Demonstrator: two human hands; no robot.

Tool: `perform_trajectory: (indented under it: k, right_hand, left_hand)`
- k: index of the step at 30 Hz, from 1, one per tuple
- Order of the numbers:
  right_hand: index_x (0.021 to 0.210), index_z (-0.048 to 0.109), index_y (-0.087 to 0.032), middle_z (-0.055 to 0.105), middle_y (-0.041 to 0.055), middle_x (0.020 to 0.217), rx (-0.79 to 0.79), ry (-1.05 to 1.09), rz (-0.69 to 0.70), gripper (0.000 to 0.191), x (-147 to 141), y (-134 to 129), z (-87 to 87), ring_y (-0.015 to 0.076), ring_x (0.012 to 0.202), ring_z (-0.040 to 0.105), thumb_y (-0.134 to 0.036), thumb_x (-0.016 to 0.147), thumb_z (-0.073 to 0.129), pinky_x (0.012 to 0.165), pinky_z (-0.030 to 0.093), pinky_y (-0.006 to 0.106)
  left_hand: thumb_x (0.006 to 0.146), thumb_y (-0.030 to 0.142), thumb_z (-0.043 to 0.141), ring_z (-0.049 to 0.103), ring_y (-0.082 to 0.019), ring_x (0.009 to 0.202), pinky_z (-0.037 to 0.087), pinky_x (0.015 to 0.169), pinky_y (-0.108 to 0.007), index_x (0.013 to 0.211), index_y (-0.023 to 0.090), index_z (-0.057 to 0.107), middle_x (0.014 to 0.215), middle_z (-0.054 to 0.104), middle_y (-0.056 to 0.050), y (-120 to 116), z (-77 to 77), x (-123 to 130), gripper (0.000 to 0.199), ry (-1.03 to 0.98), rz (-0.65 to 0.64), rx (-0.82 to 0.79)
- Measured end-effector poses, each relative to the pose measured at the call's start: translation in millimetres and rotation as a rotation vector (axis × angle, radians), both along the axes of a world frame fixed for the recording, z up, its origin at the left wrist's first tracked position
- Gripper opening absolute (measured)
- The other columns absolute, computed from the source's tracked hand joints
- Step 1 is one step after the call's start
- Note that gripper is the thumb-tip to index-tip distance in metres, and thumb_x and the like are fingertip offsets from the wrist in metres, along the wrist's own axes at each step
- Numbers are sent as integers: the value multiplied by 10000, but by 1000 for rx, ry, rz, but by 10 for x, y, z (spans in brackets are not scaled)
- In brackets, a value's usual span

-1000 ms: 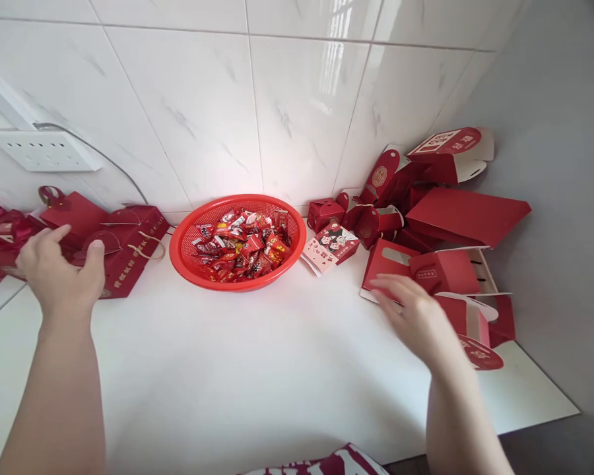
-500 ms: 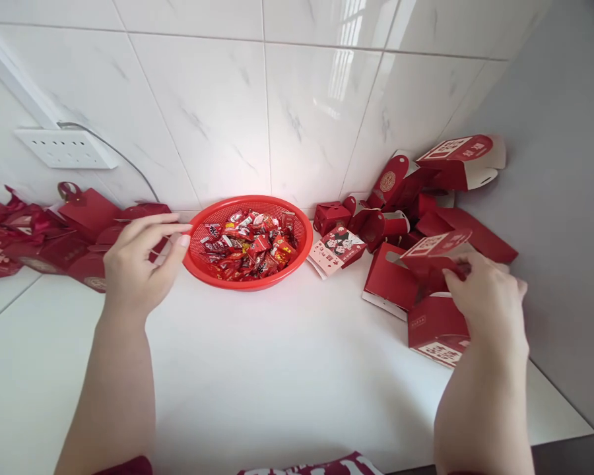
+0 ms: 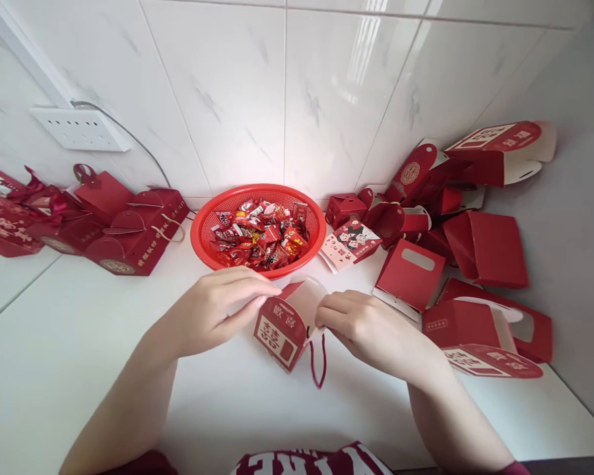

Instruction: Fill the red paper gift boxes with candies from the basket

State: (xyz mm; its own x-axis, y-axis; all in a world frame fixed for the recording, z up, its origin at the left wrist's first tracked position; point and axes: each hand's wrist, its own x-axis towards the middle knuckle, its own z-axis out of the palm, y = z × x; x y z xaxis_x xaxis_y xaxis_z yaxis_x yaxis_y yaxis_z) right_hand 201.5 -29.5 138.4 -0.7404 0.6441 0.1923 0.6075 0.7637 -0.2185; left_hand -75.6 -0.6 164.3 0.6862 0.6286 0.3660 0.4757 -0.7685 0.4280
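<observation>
Between my two hands is a small red gift box (image 3: 277, 330) with a double-happiness print and its top flaps standing up. A dark red cord handle (image 3: 319, 363) hangs from its right side. The fingertips of my left hand (image 3: 222, 307) pinch the box's upper left edge. On the other side, my right hand (image 3: 361, 323) has its fingers closed on the right flap. Just behind the box, a red plastic basket (image 3: 195, 231) holds many wrapped candies (image 3: 267, 237).
Closed red gift boxes (image 3: 138, 237) with handles and ribbons stand at the left. More red boxes (image 3: 408, 274), several with open tops, are heaped at the right by the grey panel. A pink printed box (image 3: 349, 244) lies beside the basket. Tiled wall and a socket strip (image 3: 79, 128) are behind.
My right hand has brought the gift box from the right-hand heap to the middle. My left hand has moved right and down and now grips it too. The view has shifted slightly.
</observation>
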Motion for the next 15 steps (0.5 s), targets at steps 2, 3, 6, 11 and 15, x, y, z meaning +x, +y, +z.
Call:
perform_trajectory:
  k: [2, 3, 6, 11, 15]
  right_hand:
    - [905, 618, -183, 622, 22, 847, 2, 24, 13, 225, -30, 55, -47, 155, 748, 557, -39, 944, 450, 692, 431, 295]
    - [905, 624, -184, 627, 21, 850, -1, 38, 18, 230, -33, 79, -65, 153, 753, 560, -38, 945, 452, 693, 432, 292]
    - [922, 636, -182, 645, 25, 869, -12, 67, 13, 218, -16, 131, -107, 150, 770, 583, -39, 944, 473, 700, 442, 285]
    - [915, 659, -205, 674, 19, 910, -69, 97, -17, 232, 52, 151, -92, 150, 809, 626, -34, 929, 504, 739, 464, 289]
    - [916, 692, -225, 696, 7, 956, -180, 141, 19, 295, 77, 114, -3, 139, 864, 647, -7, 919, 493, 780, 480, 278]
  left_hand:
    - [954, 134, 488, 630, -157, 1053, 486, 924, -291, 1210, 256, 629, 1162, 680, -11, 17, -59, 63, 316, 80, -15, -72]
    - [963, 147, 471, 633, -159, 1028, 484, 904, -294, 1215, 257, 627, 1142, 683, -12, 27, -85, 88, 316, 123, -17, -99]
    - [979, 170, 430, 641, -150, 900, 477, 796, -282, 1188, 258, 637, 1026, 694, -4, 57, -141, 135, 307, 241, -12, -173]
    - [985, 177, 415, 627, -153, 951, 451, 813, -266, 1127, 268, 670, 1086, 670, -1, 100, -149, 156, 306, 307, -4, -225]
    - [983, 185, 403, 623, -150, 873, 436, 757, -255, 1160, 289, 666, 998, 672, -5, 99, -111, 168, 334, 308, -4, -273]
